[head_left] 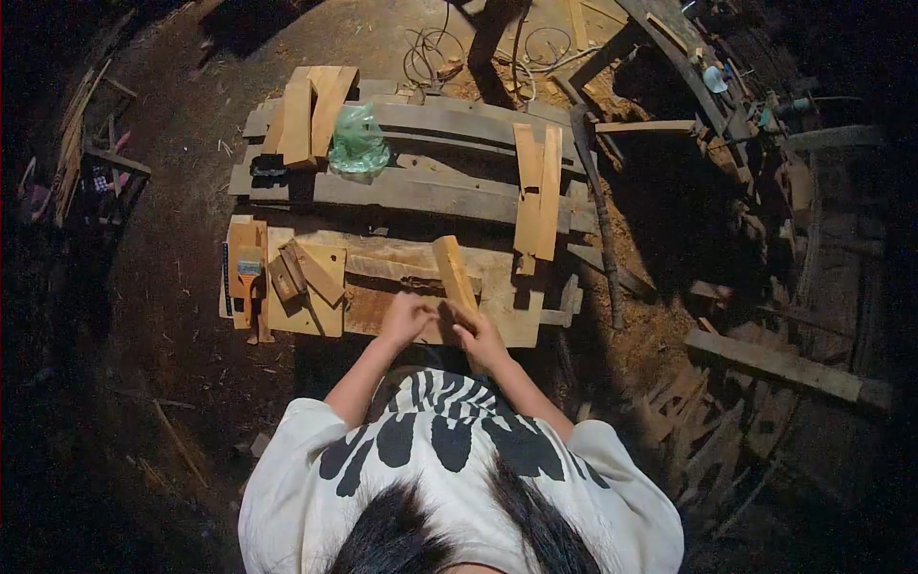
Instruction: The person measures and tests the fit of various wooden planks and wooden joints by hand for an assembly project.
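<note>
A short pale wooden block (453,270) stands tilted over the front of the bench, its lower end at my right hand (482,341). My right fingers lie along that end and appear to grip it. Just left of it, my left hand (405,320) has its fingers curled together near the block's lower end; what they hold, if anything, is too small to make out. Beneath both hands is a wooden board (378,308). Further left lie a wooden block with a dark piece across it (288,272) and a flat paintbrush (249,271).
Wood pieces (311,120) and a green plastic bag (359,142) lie on the bench's grey planks (430,196). Two long pieces (537,191) rest at the right. Cables (432,55) lie on the floor beyond, and scrap wood (703,421) is heaped at right.
</note>
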Available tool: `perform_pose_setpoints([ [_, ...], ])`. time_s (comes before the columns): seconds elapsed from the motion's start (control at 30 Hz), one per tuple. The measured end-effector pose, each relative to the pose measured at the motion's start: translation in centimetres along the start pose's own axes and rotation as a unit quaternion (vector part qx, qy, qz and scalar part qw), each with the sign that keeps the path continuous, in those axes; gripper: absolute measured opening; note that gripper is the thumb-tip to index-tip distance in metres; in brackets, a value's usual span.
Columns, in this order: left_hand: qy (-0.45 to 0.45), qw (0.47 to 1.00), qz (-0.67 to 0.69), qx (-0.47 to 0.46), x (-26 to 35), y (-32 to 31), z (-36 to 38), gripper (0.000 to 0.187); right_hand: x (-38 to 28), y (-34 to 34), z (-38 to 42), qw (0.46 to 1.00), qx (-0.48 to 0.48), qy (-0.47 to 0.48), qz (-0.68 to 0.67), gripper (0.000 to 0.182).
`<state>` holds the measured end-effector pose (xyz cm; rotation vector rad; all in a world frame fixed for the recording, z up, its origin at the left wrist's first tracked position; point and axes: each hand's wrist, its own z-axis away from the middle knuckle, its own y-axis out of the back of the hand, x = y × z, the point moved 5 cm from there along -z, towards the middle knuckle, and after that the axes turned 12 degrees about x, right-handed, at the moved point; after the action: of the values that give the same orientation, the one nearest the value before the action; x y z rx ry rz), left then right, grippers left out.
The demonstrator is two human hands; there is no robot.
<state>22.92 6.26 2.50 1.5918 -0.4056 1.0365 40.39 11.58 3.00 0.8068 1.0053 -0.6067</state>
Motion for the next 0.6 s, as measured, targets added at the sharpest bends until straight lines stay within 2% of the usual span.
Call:
perform_pose_setpoints([
  [0.03,0.001,1.0,0.001,-0.004,-1.4,-0.6,-0.4,0.007,0.6,0.6,0.1,0.997,0.029,0.018,0.066,0.044],
  [0.07,-0.025,0.999,0.018,0.038,-3.2,-1.4,-1.1,0.009,1.2,1.3,0.3,0.989,0.056,0.034,0.133,0.055],
  [0.1,-0.049,0.995,0.035,0.079,-4.3,-1.7,-1.7,0.011,1.5,1.8,0.5,0.989,0.055,0.028,0.132,0.055],
  [0.17,-0.07,0.985,-0.002,0.158,-4.2,-1.2,-1.9,0.014,1.8,3.2,1.1,0.983,0.11,-0.047,0.136,0.073],
  [0.23,-0.043,0.985,-0.014,0.169,-3.7,-0.9,-1.9,0.016,-0.1,4.0,1.6,0.982,0.106,-0.121,0.098,0.083],
  [0.37,0.028,0.98,0.011,0.199,-6.9,-2.5,-1.5,0.023,1.4,4.8,1.8,0.986,0.111,-0.088,0.089,0.085],
  [0.4,-0.001,0.979,-0.006,0.206,-6.8,-2.5,-1.5,0.024,2.0,5.0,2.0,0.986,0.119,-0.066,0.099,0.085],
  [0.47,0.016,0.979,0.003,0.204,-7.2,-2.9,-1.5,0.023,3.3,5.0,2.4,0.984,0.138,-0.03,0.108,0.084],
  [0.6,0.02,0.976,-0.055,0.209,-6.2,-2.3,-1.6,0.018,3.4,4.2,2.8,0.983,0.141,-0.051,0.107,0.08],
])
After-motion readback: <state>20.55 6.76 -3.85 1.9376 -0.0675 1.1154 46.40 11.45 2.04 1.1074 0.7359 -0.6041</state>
